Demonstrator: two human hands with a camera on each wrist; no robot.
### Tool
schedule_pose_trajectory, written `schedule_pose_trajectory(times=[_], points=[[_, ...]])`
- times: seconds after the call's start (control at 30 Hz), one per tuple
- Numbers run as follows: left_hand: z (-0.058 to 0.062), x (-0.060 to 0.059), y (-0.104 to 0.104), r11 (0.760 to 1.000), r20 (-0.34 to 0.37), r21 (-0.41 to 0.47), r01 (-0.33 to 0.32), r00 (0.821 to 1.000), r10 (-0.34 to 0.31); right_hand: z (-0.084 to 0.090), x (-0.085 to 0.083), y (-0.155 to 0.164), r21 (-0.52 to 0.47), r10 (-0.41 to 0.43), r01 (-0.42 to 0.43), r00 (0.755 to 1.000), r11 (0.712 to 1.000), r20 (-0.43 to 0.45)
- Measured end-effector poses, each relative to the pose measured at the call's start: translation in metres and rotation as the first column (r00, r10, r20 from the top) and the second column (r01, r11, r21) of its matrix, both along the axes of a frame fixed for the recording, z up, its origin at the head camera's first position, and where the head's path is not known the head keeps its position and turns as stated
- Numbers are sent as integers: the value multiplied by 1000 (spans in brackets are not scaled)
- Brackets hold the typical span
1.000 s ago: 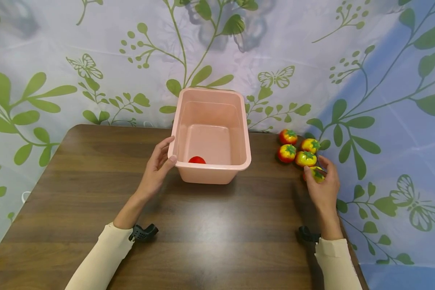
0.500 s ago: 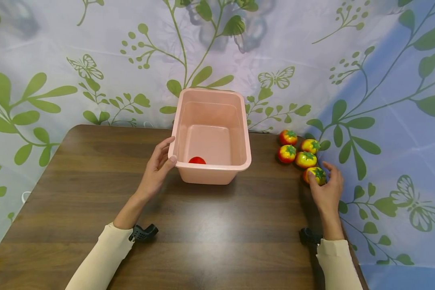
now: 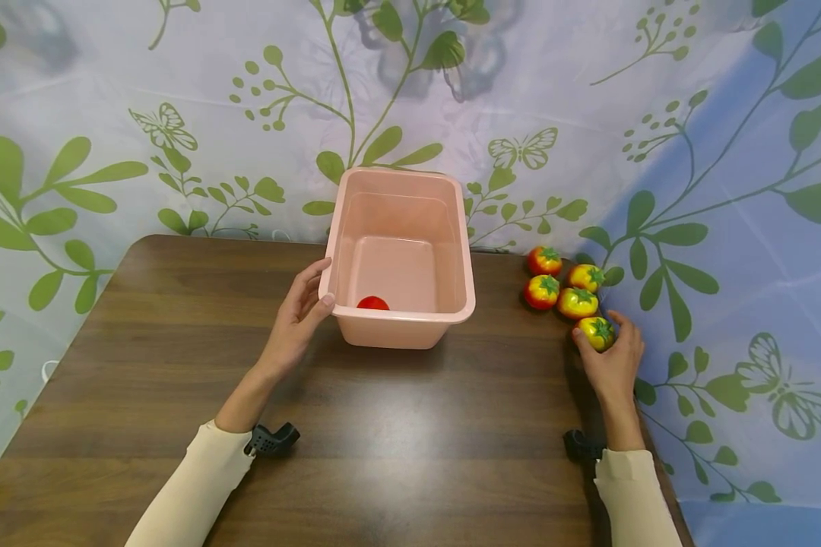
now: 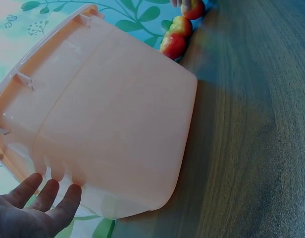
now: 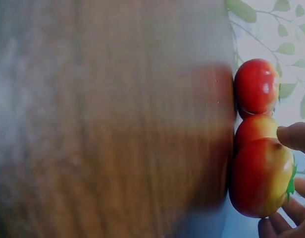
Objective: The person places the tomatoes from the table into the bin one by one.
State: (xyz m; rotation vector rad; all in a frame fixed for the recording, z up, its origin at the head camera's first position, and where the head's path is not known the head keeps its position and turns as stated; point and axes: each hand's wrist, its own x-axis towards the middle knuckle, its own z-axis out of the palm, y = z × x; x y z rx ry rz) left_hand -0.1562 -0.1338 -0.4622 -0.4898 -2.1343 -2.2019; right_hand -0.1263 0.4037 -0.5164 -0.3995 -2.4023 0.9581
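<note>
Right hand takes a toy tomato at the counter edge; left hand steadies the pink tub.

The right hand point(image 3: 612, 357) has fingers and thumb curled round the nearest tomato point(image 3: 596, 333), at the right edge of the counter point(image 3: 410, 425), just beside four other tomatoes point(image 3: 561, 285) in a cluster. It looks like a light, smooth, glossy plastic piece, prob. hard and a bit slippery, not fragile; a grip round the widest part, w/ thumb opposite the fingers, seems the best. The left hand point(image 3: 297, 319) is relaxed, straight fingers resting against the left wall and rim of the pink tub point(image 3: 402, 319). Tub stands upright, thin-walled, prob. light; inside only one red tomato point(image 3: 372, 303), near the front wall.
</note>
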Motion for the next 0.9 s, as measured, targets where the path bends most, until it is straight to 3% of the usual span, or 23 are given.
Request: schedule_pose_trajectory(times=[0.4,0.9], points=[[0,0,1,1000,-2,1,0,1000,0,-4,-2,2,-29,0,2,996,1000,95],[-1,0,0,1000,-1,1,-3,1000,3,-3,-2,0,-36,-4,8,996,999,91]])
